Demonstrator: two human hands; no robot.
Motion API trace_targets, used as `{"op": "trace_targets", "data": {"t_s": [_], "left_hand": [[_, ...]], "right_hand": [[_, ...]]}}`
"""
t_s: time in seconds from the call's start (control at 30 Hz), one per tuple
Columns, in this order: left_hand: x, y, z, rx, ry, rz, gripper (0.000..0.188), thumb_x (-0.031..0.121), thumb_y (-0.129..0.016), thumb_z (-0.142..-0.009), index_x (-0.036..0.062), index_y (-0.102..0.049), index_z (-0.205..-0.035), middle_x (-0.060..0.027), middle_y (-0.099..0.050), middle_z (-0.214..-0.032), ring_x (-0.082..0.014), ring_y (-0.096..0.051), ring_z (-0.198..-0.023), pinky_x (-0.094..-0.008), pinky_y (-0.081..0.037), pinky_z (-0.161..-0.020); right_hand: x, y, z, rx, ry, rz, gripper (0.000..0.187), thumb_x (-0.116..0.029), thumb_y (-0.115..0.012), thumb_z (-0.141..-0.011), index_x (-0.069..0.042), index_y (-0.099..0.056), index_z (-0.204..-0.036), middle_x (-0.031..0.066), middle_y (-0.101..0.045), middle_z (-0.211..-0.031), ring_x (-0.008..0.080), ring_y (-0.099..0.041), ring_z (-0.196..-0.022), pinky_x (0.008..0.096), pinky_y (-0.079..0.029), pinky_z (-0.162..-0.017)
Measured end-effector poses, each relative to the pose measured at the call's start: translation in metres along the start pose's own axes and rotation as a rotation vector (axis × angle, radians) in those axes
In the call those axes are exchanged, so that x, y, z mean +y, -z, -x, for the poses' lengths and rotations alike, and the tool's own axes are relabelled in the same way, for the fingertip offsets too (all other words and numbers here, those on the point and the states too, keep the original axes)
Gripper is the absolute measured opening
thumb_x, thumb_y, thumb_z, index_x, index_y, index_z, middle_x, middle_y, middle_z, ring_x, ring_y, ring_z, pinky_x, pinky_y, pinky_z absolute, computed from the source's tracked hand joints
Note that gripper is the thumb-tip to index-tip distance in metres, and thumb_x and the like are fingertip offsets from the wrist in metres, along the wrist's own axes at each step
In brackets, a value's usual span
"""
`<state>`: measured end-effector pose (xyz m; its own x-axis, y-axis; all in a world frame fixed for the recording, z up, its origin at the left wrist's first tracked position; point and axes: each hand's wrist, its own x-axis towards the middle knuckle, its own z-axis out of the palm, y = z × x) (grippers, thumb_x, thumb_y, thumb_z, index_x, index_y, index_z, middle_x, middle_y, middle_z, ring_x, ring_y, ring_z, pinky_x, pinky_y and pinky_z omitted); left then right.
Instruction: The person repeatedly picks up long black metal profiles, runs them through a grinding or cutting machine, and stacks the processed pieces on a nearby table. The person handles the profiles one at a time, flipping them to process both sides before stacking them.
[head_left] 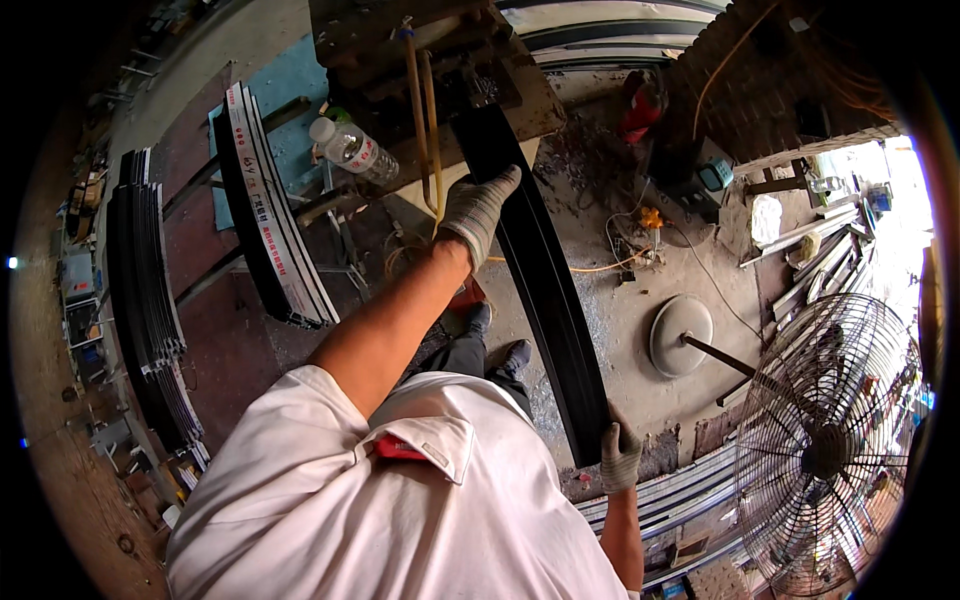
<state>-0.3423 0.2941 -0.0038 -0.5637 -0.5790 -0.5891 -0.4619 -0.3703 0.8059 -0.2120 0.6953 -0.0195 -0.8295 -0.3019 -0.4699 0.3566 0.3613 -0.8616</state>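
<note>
A long black metal profile (540, 290) with lengthwise ridges lies slantwise in front of me. Its far end reaches over a dark, chip-strewn machine bench (530, 85). In a grey knitted glove, my left hand (480, 210) grips the profile's left edge near that far end; some fingers are hidden. My right hand (620, 455), gloved too, is closed on the near end at its right edge. Close to my left hand, a bent tan hose or rod pair (426, 130) rises beside the bench. A clear plastic bottle (355, 150) stands left of it.
Black profiles are stacked on racks at left, one bundle (262, 210) near and another (145, 290) farther out. To the right are a large wire-cage fan (825, 450), a round stand base (682, 337), a red cylinder (642, 108) and an orange cable (590, 268). Metal scraps litter the floor.
</note>
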Motion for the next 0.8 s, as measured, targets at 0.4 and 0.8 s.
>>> {"op": "trace_targets", "data": {"t_s": [0.4, 0.8], "left_hand": [[0.012, 0.01, -0.015, -0.01, -0.005, -0.009, 0.058, 0.047, -0.074, -0.079, 0.0, -0.064, -0.11, -0.011, -0.065, -0.107, -0.0213, -0.058, -0.1, -0.035, -0.044, -0.091], [0.014, 0.013, -0.071, 0.011, -0.011, -0.047, 0.068, 0.048, -0.075, -0.077, -0.0024, -0.06, -0.119, -0.0169, -0.062, -0.121, -0.0267, -0.054, -0.117, -0.0351, -0.038, -0.102]], "right_hand": [[0.0, -0.023, -0.001, 0.043, 0.011, -0.015, 0.045, -0.03, -0.056, -0.096, 0.003, -0.057, -0.126, 0.0091, -0.065, -0.117, 0.014, -0.056, -0.107, 0.0295, -0.042, -0.096], [-0.019, -0.03, -0.019, 0.006, -0.073, 0.018, 0.041, -0.026, -0.052, -0.098, 0.001, -0.057, -0.128, -0.0041, -0.058, -0.089, 0.003, -0.046, -0.072, 0.0179, -0.04, -0.067]]}}
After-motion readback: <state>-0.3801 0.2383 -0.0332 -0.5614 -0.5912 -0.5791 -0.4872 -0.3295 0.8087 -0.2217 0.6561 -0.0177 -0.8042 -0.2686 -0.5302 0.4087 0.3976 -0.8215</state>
